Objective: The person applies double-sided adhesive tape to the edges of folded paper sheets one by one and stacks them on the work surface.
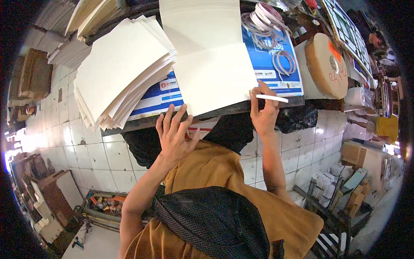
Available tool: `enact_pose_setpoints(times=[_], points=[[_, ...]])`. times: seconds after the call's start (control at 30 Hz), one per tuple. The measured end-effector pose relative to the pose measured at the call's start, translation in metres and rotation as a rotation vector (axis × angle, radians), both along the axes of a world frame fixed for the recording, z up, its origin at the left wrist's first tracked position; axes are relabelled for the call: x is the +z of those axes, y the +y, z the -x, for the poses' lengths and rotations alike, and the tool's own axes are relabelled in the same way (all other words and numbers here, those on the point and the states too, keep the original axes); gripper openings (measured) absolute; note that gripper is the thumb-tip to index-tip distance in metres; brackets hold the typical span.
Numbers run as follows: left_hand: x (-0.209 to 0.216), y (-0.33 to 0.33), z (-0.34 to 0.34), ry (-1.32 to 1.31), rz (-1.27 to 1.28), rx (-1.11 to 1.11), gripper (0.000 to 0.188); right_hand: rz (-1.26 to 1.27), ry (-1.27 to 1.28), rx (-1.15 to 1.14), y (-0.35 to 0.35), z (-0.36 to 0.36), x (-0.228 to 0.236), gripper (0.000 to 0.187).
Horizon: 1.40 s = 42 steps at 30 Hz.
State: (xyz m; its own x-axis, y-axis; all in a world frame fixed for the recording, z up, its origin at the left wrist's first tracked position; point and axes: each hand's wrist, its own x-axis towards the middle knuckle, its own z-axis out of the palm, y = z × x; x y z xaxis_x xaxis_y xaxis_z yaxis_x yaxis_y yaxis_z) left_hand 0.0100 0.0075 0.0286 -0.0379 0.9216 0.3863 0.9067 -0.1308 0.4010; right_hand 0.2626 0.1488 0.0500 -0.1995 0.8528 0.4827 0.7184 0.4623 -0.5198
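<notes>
A white sheet [215,77] lies on the table in front of me, with a fold or seam across it and its far part running out of the top of view. My left hand [174,131] is open at its near left corner, fingers spread and fingertips at the edge. At the sheet's right edge, my right hand [264,110] has bent fingers round a slim white flat piece [276,99]; its exact kind is unclear. To the left leans a fanned stack of white sheets [123,69]. Rolls of narrow tape [283,63] lie at the right on a blue printed sheet [263,77].
A large cardboard-sided reel [326,64] stands on the table's right. Brown bundles [33,75] are stacked at far left. Behind me are a tray of small items [103,203] and a rack of boxes and papers [336,190]. White floor tiles [103,159] surround the table.
</notes>
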Motion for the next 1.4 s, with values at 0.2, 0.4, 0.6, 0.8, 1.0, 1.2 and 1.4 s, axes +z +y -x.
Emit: enact_pose_setpoints(times=[0.2,0.4,0.6,0.8,1.0,1.2,1.4], points=[[0.003,0.0,-0.001,-0.003,0.027,-0.012,0.037,-0.065,-0.073,0.022,0.002,0.001,-0.002,0.035],[0.063,0.037,-0.028,0.123,0.121,0.267,0.044,0.051,0.039,0.021,-0.03,0.024,0.014,0.034],[0.028,0.085,-0.081,0.039,0.106,-0.13,0.049,0.245,0.725,0.016,-0.051,0.018,0.02,0.028],[0.029,0.092,-0.098,0.077,0.179,-0.059,0.054,0.379,0.557,-0.24,-0.045,-0.029,0.033,0.048],[0.029,0.097,-0.111,0.054,0.235,-0.017,0.065,0.337,0.318,-0.195,-0.038,-0.039,0.02,0.05],[0.027,0.096,-0.113,0.063,0.242,0.004,0.069,-0.019,-0.028,0.12,-0.07,-0.016,0.046,0.043],[0.038,0.074,-0.102,0.144,0.216,-0.06,0.063,-0.167,0.446,-0.141,-0.077,-0.037,0.047,0.051]])
